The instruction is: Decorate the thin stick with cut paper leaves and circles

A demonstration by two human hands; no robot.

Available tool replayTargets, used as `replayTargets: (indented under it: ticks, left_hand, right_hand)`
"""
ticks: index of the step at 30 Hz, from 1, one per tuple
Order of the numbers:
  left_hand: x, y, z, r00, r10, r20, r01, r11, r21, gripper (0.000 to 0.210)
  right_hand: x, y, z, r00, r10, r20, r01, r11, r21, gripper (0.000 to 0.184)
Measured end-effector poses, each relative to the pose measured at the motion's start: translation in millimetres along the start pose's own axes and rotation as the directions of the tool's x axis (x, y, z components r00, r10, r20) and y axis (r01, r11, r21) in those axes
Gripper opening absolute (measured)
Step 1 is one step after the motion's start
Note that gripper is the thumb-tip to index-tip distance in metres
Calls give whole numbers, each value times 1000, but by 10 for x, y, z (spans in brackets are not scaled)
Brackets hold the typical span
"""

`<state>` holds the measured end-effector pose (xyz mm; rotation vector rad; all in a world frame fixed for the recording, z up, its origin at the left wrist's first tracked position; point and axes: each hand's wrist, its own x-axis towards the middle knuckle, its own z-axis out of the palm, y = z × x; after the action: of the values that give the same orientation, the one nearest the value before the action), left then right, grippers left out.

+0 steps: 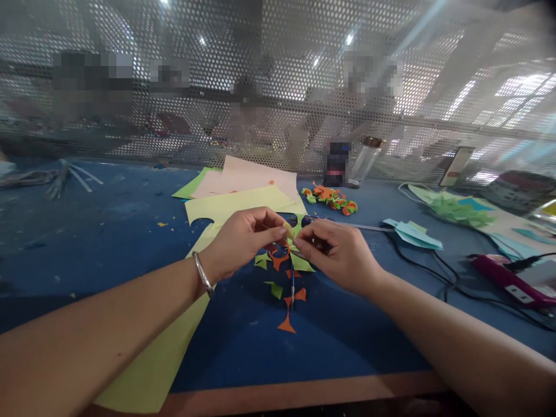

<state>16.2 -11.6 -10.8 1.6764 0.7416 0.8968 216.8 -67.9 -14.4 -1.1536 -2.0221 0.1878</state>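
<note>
A small curled yellow paper piece (288, 230) is pinched between the thumb and fingers of my left hand (254, 234), which wears a silver bracelet. Close on its right, the fingers of my right hand (334, 249) are pinched at the edge of that same piece. Under both hands lie orange paper scraps (286, 324) and green paper scraps (275, 289). Among them rests a thin blue stick-like tool (292, 284), its upper end partly hidden by my hands.
Yellow sheets (234, 202) and a pale pink sheet (260, 176) lie behind my hands. Orange and green curled pieces (332, 200) are piled nearby. To the right are light-blue papers (412, 233), black cables and a magenta power strip (508, 278). A perforated metal screen (278, 121) borders the blue table.
</note>
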Motion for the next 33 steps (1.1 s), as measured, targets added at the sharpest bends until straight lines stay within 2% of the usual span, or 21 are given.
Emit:
replayTargets:
  ticks: [2, 4, 9, 13, 17, 19, 21, 23, 25, 29, 33]
  left_hand:
    - [18, -5, -18, 1000, -18, -21, 16, 995, -95, 11]
    - [32, 0, -31, 999, -41, -34, 35, 986, -160, 16]
    - [50, 13, -38, 997, -70, -27, 64, 980, -188, 25]
    - [54, 12, -32, 997, -72, -12, 69, 982, -178, 25]
    - [48, 29, -31, 997, -75, 0, 74, 983, -165, 28]
    - [43, 34, -32, 996, -88, 9, 88, 980, -180, 28]
    - [40, 31, -33, 994, -102, 24, 105, 972, -212, 26]
    - [39, 23, -35, 992, -118, 48, 126, 956, -264, 26]
    - [41, 18, -36, 987, -144, 67, 158, 932, -328, 26]
    - [45, 31, -25, 975, -207, 83, 223, 881, -417, 23]
    - [38, 52, -6, 970, -215, 110, 242, 866, -437, 18]
  right_hand:
    - [-5, -13, 0, 999, 31, 41, -32, 999, 5, 15]
    - [-14, -31, 5, 990, 46, 130, -48, 999, 18, 15]
    - [-52, -91, 43, 926, -36, 375, 21, 999, 44, 14]
    - [-71, -123, 69, 880, -52, 472, 54, 999, 9, 19]
    - [-61, -121, 84, 859, -85, 505, 97, 995, 1, 8]
    - [-51, -118, 82, 873, -94, 478, 99, 995, 14, 8]
    - [-42, -118, 68, 915, -79, 396, 65, 997, 50, 8]
    - [-34, -116, 41, 966, -32, 257, 8, 996, 93, 10]
    - [-27, -103, 6, 993, 34, 110, -48, 991, 123, 13]
    - [-17, -38, -39, 989, 128, -74, -117, 984, 135, 17]
    - [-14, 26, -20, 984, 146, -101, -133, 984, 121, 17]
